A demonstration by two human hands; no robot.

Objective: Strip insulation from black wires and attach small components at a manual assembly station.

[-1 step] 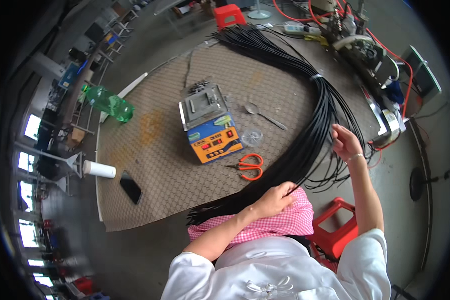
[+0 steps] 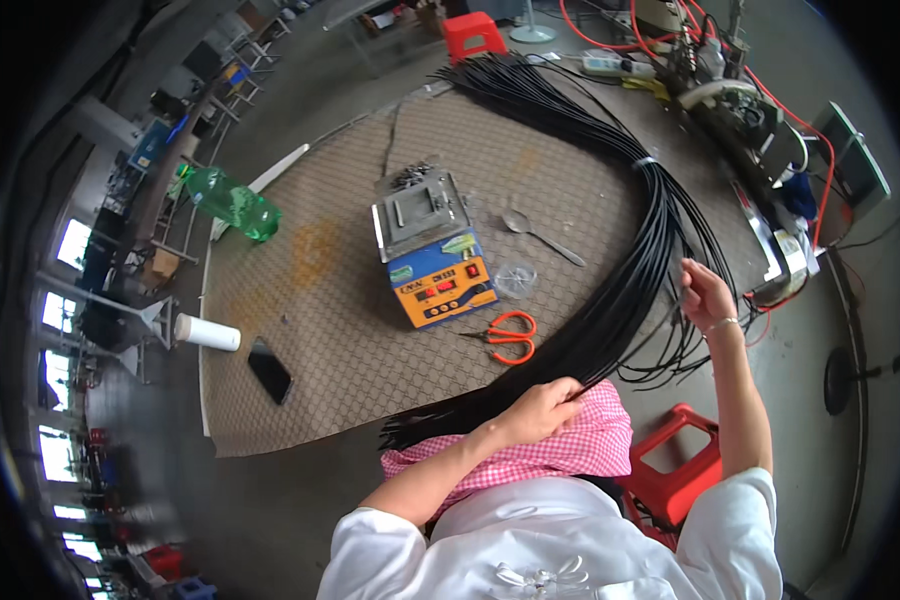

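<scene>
A long, thick bundle of black cables (image 2: 610,290) curves over the table, from its far side down to the near edge by my lap. My left hand (image 2: 542,412) rests on the pink checked cloth (image 2: 595,440) at that near edge, its fingers curled round a black cable beside the bundle. To the right of the bundle my right hand (image 2: 708,298) is raised, thumb and fingers pinched together on a thin black cable among the loose strands. A white tie (image 2: 645,161) wraps the bundle farther up.
On the patterned table (image 2: 340,390) stand a blue-and-orange solder pot (image 2: 435,275), orange-handled scissors (image 2: 512,338), a spoon (image 2: 545,238), a small clear dish (image 2: 515,280), a green bottle (image 2: 232,203), a phone (image 2: 270,370) and a white cylinder (image 2: 208,332). A machine (image 2: 740,120) stands far right; a red stool (image 2: 675,465) is nearby.
The whole view has shifted slightly, so the table things appear a little farther right. Both hands keep nearly the same place and grip.
</scene>
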